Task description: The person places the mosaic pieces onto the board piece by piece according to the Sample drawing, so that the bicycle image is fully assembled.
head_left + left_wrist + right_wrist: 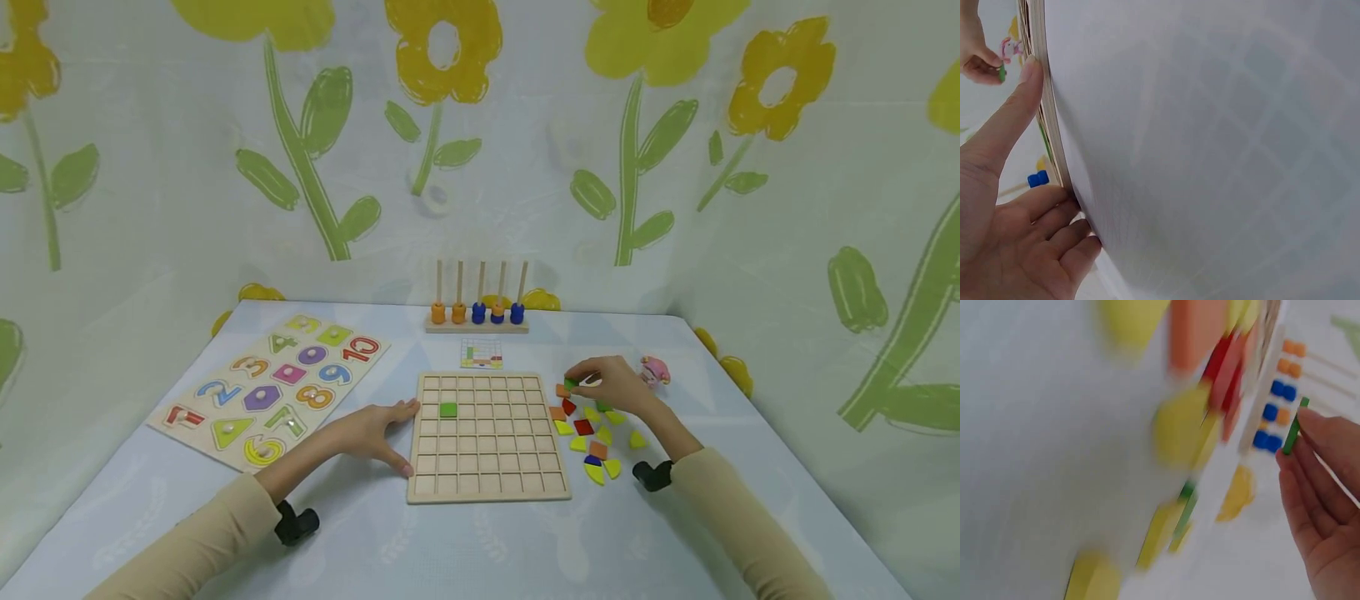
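Note:
A wooden grid board [489, 497] lies flat on the table, with one green square tile [448, 410] in an upper left cell. My left hand [369, 432] rests against the board's left side, thumb and fingers spread along it. In the left wrist view, the thumb and fingertips touch the board's edge [1055, 134]. My right hand [617, 385] pinches a green tile [1295, 427] between thumb and fingers, just above the table at the board's upper right. Below that hand lie loose yellow, red, orange, green and blue pieces, among them a red square [583, 427].
A small pattern card [482, 354] lies behind the board, and a bead stacker [477, 327] with several pegs stands beyond it. To the left is a number-and-shape puzzle board [217, 447]. A pink toy figure [655, 372] stands right of the right hand.

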`<state>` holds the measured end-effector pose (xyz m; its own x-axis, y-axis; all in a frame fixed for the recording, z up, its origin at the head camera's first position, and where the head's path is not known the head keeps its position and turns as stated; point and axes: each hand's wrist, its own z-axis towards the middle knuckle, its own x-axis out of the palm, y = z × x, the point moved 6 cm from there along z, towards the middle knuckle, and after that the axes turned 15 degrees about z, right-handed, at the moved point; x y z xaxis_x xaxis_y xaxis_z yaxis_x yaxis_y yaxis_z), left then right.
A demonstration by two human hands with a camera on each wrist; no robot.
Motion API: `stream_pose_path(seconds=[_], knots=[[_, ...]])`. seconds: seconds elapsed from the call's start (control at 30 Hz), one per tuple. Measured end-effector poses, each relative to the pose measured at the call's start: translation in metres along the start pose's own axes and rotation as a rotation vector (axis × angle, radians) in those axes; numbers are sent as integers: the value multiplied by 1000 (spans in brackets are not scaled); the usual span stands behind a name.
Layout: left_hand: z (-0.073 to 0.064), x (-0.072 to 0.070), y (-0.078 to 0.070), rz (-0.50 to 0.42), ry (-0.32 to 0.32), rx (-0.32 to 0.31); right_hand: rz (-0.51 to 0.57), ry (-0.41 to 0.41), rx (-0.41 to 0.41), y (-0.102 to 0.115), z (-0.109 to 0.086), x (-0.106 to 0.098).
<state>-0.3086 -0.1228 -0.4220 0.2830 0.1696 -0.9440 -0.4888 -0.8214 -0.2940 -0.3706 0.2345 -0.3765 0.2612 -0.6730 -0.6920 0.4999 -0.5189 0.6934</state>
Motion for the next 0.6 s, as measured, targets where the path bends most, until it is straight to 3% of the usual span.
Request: stream_pose_path(seconds=[0.27,0.6], knots=[[0,1,0,0,-2,6,130,11,-16,35,10,39],[-1,-1,-1,-2,-1,-3,212,73,-124,75,21,79]])
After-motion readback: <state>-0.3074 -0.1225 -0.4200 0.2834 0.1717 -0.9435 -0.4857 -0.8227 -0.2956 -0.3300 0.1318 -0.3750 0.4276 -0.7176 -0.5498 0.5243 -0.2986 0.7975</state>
